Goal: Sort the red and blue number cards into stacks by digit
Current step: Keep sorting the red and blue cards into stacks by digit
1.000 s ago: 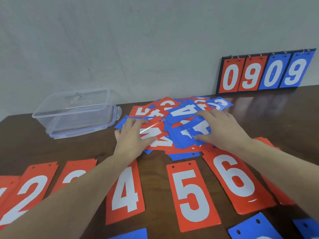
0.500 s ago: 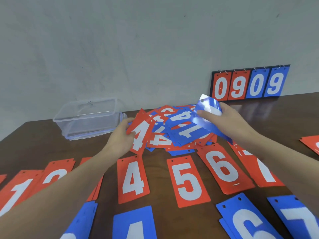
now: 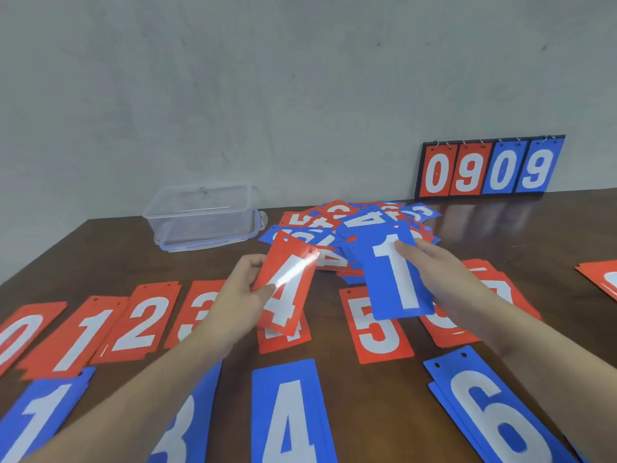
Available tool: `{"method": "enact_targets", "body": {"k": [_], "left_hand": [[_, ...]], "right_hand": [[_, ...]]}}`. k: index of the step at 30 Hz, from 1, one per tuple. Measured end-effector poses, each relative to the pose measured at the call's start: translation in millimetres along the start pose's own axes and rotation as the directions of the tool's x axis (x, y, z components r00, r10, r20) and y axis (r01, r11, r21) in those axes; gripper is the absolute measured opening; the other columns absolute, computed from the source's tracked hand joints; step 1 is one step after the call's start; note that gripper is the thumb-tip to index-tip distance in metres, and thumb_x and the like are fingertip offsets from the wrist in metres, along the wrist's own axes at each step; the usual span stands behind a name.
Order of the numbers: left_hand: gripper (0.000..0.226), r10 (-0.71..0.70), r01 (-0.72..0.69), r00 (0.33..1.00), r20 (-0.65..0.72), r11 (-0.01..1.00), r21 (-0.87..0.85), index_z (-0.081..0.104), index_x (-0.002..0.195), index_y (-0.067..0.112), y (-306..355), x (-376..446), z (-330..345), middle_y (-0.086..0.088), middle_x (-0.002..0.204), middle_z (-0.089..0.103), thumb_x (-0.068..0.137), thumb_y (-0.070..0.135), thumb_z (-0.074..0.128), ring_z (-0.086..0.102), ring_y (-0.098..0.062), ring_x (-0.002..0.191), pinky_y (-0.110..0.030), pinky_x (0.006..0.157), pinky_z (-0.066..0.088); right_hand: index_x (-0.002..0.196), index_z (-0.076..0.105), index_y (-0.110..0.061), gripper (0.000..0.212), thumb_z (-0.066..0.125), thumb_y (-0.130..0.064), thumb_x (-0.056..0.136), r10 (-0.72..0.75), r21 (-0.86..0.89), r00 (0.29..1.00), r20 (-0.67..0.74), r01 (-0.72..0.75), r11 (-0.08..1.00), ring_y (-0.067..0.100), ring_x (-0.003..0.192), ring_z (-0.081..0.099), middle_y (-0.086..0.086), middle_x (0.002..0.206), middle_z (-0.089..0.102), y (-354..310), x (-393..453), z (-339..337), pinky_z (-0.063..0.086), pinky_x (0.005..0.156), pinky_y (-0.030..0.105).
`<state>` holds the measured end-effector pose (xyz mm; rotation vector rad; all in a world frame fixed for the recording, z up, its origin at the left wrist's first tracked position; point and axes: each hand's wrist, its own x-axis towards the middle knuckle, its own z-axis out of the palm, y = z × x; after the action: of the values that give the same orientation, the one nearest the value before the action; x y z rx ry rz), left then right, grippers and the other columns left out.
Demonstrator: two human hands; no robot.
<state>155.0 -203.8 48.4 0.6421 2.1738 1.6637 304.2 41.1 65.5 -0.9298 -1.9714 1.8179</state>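
Left hand [image 3: 245, 287]: thumb and fingers pinch the left edge of a red 4 card [image 3: 287, 285], held tilted above the table, glare streaking its face.
Right hand [image 3: 440, 274]: fingers curled behind a blue 1 card [image 3: 392, 272], thumb lying on its face near the digit; card held nearly upright, facing the camera.
Step in hand: both cards lifted and read — placing them looks next.
Red 4 destination: red 4 stack [image 3: 283, 339] lies directly under the held card; a short lowering should do. Squaring the punched-hole end with the stack below would keep it tidy.
Blue 1 destination: blue 1 stack [image 3: 40, 416] sits at the near left, well apart from the right hand; the reach would cross the left arm, so setting down the red card first seems wise.
Unsorted pile [image 3: 350, 228]: mixed red and blue cards, just beyond both hands, overlapping loosely — a trailing card edge could drag them.
Red row: 0, 1, 2, 3, 4, 5 and further stacks, side by side, some touching.
Blue row: 1, 3, 4, 6 along the near edge of view, partly cut off.
Open room: bare brown table [image 3: 551, 235] to the far right; narrow strips between rows.
Clear plastic container [image 3: 203, 217]: far left of pile, clear of the hands.
Scoreboard flip stand [image 3: 489, 167]: against the wall, showing 0909.
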Motion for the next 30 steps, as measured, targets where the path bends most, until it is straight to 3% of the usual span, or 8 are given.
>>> {"method": "enact_targets", "body": {"k": [2,5,11,15,20,26,28,30], "left_hand": [[0.027,-0.043,0.043,0.999,-0.016,0.998,-0.038,0.052,0.117,0.029,-4,-11,-10,0.004,0.111,0.072,0.1,0.01,0.058,0.074,-0.015,0.09,-0.039,0.08,0.061],[0.03,-0.084,0.078,0.995,-0.054,0.991,-0.106,0.051,0.12,0.03,-10,-25,-25,0.003,0.111,0.072,0.1,0.007,0.056,0.074,-0.018,0.094,-0.043,0.086,0.06],[0.041,-0.128,0.1,0.973,-0.194,0.984,-0.147,0.048,0.122,0.037,-18,-39,-47,0.01,0.107,0.067,0.099,0.003,0.053,0.069,-0.014,0.094,-0.036,0.074,0.058],[0.046,-0.08,0.07,0.984,-0.16,0.995,-0.069,0.043,0.128,0.042,-21,-40,-49,0.012,0.111,0.065,0.101,0.006,0.054,0.068,-0.01,0.097,-0.033,0.076,0.058],[0.068,-0.04,0.04,0.996,-0.075,0.999,0.003,0.031,0.144,0.043,-23,-28,-36,0.011,0.116,0.06,0.097,0.006,0.062,0.067,-0.009,0.101,-0.029,0.075,0.06],[0.071,-0.048,0.021,0.996,0.075,0.946,0.323,0.028,0.149,0.042,-30,-3,-15,0.005,0.13,0.056,0.096,0.012,0.065,0.064,-0.014,0.11,-0.034,0.083,0.061],[0.071,-0.029,-0.013,0.997,0.077,0.868,0.496,0.028,0.15,0.042,-35,2,-11,0.004,0.138,0.05,0.096,0.016,0.066,0.056,-0.016,0.121,-0.032,0.089,0.059],[0.066,0.045,-0.072,0.997,0.057,0.717,0.693,0.033,0.149,0.041,-40,3,-9,0.004,0.15,0.039,0.095,0.022,0.067,0.039,-0.019,0.137,-0.037,0.105,0.045]], "right_hand": [[0.129,0.059,-0.026,0.036,0.058,-0.045,0.099,-0.017,0.002,1.0,0.008,0.017,1.0,0.016,0.097,0.074,-0.005,0.117,0.073,4,-4,5,0.058,0.081,0.037],[0.118,0.063,-0.032,0.018,0.056,-0.029,0.102,-0.07,-0.039,0.995,0.076,0.073,0.997,0.018,0.105,0.071,-0.009,0.113,0.074,9,-13,11,0.054,0.097,0.051],[0.127,0.056,-0.03,0.029,0.059,-0.019,0.1,-0.103,-0.18,0.987,0.126,0.124,0.976,0.018,0.107,0.07,-0.007,0.118,0.071,14,-28,35,0.057,0.092,0.054],[0.123,0.053,-0.026,0.03,0.065,-0.019,0.097,-0.079,-0.162,0.985,0.153,0.104,0.981,0.019,0.101,0.073,-0.005,0.111,0.075,16,-28,40,0.058,0.088,0.055],[0.119,0.047,-0.035,0.037,0.067,-0.016,0.095,-0.094,-0.127,0.987,0.132,0.11,0.986,0.016,0.095,0.074,-0.007,0.1,0.077,18,-24,34,0.06,0.084,0.053],[0.12,0.041,-0.052,0.054,0.07,-0.014,0.093,-0.087,-0.111,0.99,0.108,0.099,0.989,0.021,0.095,0.075,-0.001,0.104,0.077,26,-18,18,0.057,0.085,0.061],[0.119,0.043,-0.052,0.053,0.07,-0.014,0.093,-0.08,-0.107,0.99,0.117,0.093,0.99,0.024,0.097,0.074,-0.001,0.105,0.077,27,-15,15,0.057,0.084,0.062],[0.123,0.044,-0.046,0.051,0.07,-0.014,0.093,-0.074,-0.099,0.989,0.127,0.086,0.991,0.025,0.098,0.074,-0.001,0.104,0.077,27,-13,15,0.057,0.084,0.061]]}}
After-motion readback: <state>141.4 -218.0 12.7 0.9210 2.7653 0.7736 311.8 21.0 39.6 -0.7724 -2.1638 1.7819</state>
